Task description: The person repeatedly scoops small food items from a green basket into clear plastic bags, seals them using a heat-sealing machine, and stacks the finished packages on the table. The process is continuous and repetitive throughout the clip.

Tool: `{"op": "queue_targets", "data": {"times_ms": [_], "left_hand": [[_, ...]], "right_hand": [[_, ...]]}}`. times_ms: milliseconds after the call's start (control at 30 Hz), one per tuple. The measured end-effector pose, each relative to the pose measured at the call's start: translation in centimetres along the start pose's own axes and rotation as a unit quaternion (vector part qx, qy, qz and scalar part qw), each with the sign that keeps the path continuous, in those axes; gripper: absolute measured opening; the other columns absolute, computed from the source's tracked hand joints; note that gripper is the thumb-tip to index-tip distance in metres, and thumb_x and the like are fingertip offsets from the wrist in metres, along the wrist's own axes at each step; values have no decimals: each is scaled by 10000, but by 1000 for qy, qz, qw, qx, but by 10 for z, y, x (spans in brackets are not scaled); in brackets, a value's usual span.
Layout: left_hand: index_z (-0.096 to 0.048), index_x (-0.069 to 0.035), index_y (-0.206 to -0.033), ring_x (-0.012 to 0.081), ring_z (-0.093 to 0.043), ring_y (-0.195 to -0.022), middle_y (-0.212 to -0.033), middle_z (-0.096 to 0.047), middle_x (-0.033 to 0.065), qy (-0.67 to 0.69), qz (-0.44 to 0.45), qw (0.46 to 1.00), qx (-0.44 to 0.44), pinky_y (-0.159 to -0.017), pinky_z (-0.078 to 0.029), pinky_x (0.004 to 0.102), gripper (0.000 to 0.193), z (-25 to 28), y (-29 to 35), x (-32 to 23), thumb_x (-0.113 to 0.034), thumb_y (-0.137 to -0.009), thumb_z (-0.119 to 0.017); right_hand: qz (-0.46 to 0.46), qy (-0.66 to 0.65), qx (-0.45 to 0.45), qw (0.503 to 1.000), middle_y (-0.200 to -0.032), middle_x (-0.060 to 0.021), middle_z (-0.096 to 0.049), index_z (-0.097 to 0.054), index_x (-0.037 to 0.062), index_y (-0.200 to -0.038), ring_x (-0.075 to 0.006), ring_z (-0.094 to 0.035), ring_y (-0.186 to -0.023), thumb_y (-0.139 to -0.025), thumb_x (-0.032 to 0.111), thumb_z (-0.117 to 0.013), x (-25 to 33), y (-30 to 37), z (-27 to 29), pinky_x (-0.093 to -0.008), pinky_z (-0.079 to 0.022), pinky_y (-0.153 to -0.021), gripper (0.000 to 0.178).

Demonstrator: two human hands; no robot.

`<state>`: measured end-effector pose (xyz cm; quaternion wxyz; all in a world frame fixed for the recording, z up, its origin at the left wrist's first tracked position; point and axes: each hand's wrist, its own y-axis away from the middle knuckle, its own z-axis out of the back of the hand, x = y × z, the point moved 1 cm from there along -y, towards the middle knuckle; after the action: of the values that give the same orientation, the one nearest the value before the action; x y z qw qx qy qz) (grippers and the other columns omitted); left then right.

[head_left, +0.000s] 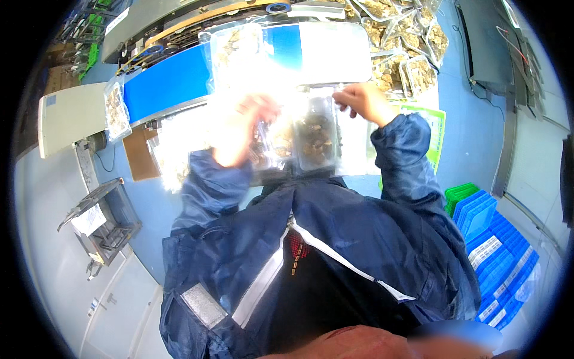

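Note:
A clear plastic pack (317, 140) of brown dried pieces, perhaps mushrooms, lies in front of me on the bright table. My right hand (363, 103) is at its upper right corner, thumb and fingers curled together; anything between them is too small to make out. Strong glare washes out my left hand (256, 113), which is over the packs just left of that one, so its fingers do not show clearly. Beneath it lies another pack (278, 143) of brown pieces, partly hidden by my wrist and the glare.
Beyond my hands runs a blue conveyor belt (164, 90) carrying a filled clear pack (236, 51). Many filled packs (412, 39) are heaped at the far right. One pack (116, 110) is at the belt's left end. Blue crates (502, 263) stand at the right, a metal stand (104, 218) at the left.

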<state>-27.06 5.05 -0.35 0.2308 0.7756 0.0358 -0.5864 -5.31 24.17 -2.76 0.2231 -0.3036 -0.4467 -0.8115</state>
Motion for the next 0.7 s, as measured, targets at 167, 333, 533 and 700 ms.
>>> {"op": "queue_targets", "data": {"times_ms": [167, 333, 533, 700], "left_hand": [[-483, 2, -1290, 192, -555, -1007, -1225, -540, 140, -265, 49, 960, -72, -879, -461, 292, 434, -32, 17, 125, -43, -872, -592], [-505, -28, -1286, 153, -551, -929, -1140, -577, 90, -130, 95, 978, -134, -806, -461, 287, 414, -44, 19, 136, -97, -888, -595], [-626, -72, -1178, 80, -489, -768, -870, -589, -45, -20, 161, 976, -143, -712, -434, 251, 283, -63, 32, 103, -232, -948, -583], [-615, -65, -999, 71, -509, -780, -905, -571, -40, -3, -58, 989, -134, -724, -437, 238, 207, -90, -3, 47, -260, -978, -549]], "right_hand": [[-100, -112, -58, 987, -933, -182, -671, -543, -76, -1231, -174, -635, -739, -847, 360, -673, -95, -6, -68, -287, -499, -590, 595], [-80, -360, -21, 929, -769, 13, -572, -623, 12, -1091, -75, -460, -606, -833, 287, -708, -106, 3, -87, -223, -364, -519, 386], [3, -456, 26, 890, -791, 54, -594, -686, 79, -953, -33, -443, -649, -818, 228, -719, -76, 50, -51, -185, -335, -563, 203], [74, -455, 1, 887, -735, 70, -556, -677, 71, -922, -21, -396, -592, -841, 174, -699, -46, 46, -3, -185, -306, -526, 133]]}}
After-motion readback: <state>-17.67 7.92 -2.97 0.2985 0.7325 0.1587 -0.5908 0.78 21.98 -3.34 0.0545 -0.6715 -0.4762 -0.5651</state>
